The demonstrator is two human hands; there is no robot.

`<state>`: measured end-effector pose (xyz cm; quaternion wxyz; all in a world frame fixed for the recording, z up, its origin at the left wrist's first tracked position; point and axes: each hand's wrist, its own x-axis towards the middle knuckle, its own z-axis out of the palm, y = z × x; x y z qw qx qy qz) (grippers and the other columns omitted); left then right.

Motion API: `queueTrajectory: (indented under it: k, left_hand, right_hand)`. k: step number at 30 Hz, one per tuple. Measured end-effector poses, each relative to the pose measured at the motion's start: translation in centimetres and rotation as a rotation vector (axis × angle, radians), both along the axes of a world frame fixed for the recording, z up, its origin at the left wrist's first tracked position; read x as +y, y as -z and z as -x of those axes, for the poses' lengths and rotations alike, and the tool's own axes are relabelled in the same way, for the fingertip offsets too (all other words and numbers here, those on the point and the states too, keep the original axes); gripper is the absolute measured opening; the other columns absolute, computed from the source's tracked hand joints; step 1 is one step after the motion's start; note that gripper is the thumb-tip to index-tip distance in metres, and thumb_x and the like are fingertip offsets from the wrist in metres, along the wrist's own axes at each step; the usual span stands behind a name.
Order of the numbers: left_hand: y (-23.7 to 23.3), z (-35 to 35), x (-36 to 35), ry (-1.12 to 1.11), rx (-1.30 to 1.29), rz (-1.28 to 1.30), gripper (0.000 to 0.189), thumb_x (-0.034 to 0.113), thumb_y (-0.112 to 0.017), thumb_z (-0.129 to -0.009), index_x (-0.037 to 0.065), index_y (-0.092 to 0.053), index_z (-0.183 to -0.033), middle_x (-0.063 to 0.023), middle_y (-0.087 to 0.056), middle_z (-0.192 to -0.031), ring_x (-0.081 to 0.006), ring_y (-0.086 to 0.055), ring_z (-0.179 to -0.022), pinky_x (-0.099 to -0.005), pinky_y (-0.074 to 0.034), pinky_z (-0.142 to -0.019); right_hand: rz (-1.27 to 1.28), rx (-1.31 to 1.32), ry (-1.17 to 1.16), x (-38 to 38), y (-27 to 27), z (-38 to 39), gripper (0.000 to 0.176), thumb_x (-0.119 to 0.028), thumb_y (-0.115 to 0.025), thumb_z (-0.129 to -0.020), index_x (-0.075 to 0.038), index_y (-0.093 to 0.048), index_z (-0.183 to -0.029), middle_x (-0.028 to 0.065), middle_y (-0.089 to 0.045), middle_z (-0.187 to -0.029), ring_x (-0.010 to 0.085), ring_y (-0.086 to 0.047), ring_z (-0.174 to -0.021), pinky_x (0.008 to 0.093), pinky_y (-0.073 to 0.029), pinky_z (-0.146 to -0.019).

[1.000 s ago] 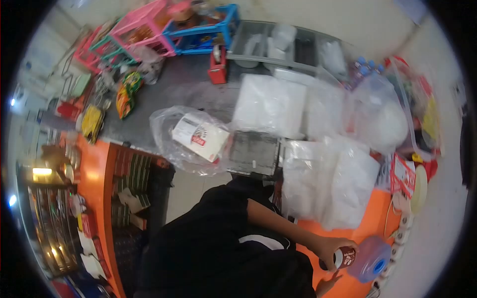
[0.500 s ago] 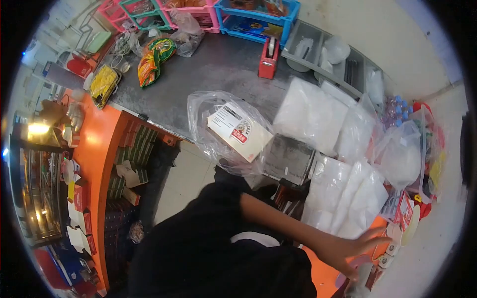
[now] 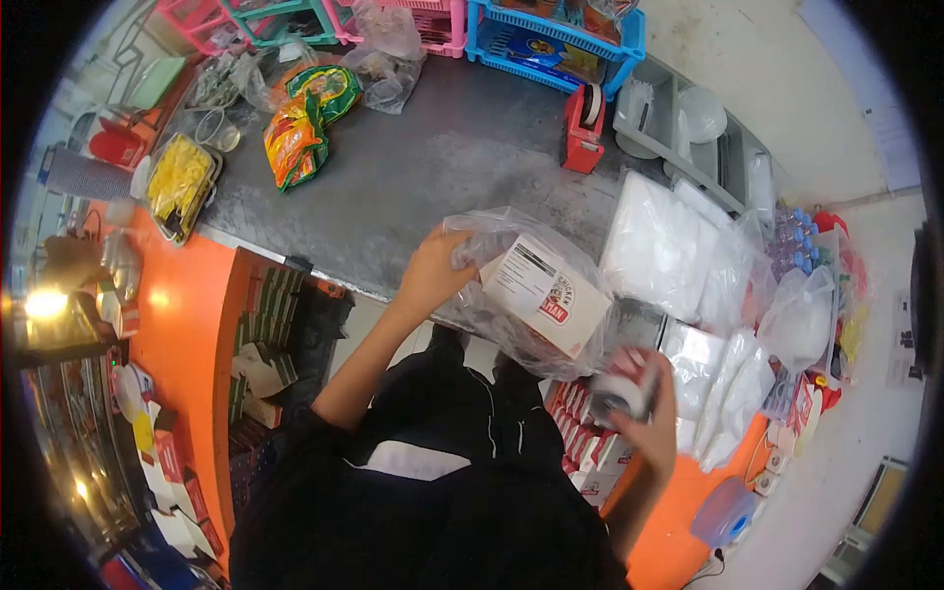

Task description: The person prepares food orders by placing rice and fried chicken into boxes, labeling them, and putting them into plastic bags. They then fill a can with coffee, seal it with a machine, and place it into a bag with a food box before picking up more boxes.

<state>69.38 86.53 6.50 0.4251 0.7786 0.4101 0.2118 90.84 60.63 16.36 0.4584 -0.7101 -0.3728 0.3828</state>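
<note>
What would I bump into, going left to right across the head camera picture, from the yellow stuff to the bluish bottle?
Tray of yellow stuff → orange-and-green packet → left hand → white box → right hand → bluish bottle.

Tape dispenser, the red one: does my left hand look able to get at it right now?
Probably yes, if the left hand lets go of the bag: nothing seems to stand on the tabletop between that bag and the dispenser.
</note>
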Motion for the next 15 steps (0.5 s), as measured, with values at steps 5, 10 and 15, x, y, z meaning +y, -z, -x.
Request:
queueTrajectory:
  k: [5, 10, 15]
  left_hand:
    - [1.3, 1.4, 2.5, 0.182, -0.077, -0.103, 0.053, 0.006, -0.064, -0.064, 0.008, -0.054, -0.117, -0.0172, -0.048, -0.122, -0.0343, -0.049, -0.109, -0.0368, -0.044, -0.088]
    - [2.2, 1.9, 3.3, 0.265, -0.040, -0.078, 0.069, 0.004, -0.064, -0.063, 0.011, -0.041, -0.128, -0.0136, -0.040, -0.131, -0.0347, -0.050, -0.107, -0.0398, -0.045, -0.087]
    - [-4.4, 1.1, 2.5, 0.238, 0.181, -0.042, 0.065, 0.008, -0.064, -0.066, 0.015, -0.041, -0.126, -0.0105, -0.042, -0.128, -0.0320, -0.056, -0.098, -0.0419, -0.046, -0.082]
  right_hand:
    - [-0.101, 0.004, -0.372, 16.3, 5.3, 4.5, 0.089, -0.022, -0.079, -0.056, 0.001, -0.033, -0.129, 0.0167, -0.044, -0.125, 0.0290, -0.042, -0.118, 0.0387, -0.037, -0.094]
    - [-0.105, -0.490, -0.173, 21.0, 9.0, 8.7, 0.087, -0.019, -0.079, -0.052, 0.002, -0.035, -0.125, 0.0184, -0.041, -0.122, 0.0317, -0.043, -0.114, 0.0404, -0.036, -0.094]
    - [0.087, -1.051, -0.188, 20.9, 9.3, 10.4, 0.072, -0.018, -0.074, -0.060, 0.002, -0.041, -0.120, 0.0185, -0.042, -0.121, 0.0340, -0.044, -0.109, 0.0426, -0.038, -0.087]
